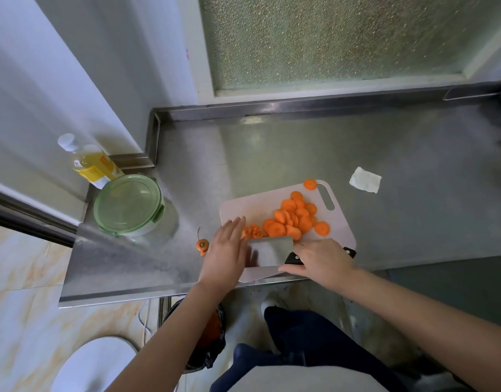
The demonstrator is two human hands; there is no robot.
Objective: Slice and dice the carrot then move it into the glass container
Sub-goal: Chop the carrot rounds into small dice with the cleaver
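Left hand (pixel 226 251), right hand (pixel 321 263): two. One cleaver (pixel 269 251), one cutting board (pixel 243 207), one glass container (pixel 127 205), one bottle (pixel 93 165).

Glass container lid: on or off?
On: the green lid sits flat over the glass container, covering its whole top.

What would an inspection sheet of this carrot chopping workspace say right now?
Surface: steel counter, cutting board at the front edge.
Job's things: carrot slices heaped on the board, small diced pile beside the cleaver; glass container left of the board, green lid on.
Clutter: carrot end, paper scrap, bottle of yellow liquid.
Hands: right hand grips the cleaver handle; left hand flat, fingers straight, by the blade.
Cables: white cable on the floor.
Surroundings: frosted window, lined bin under the counter.
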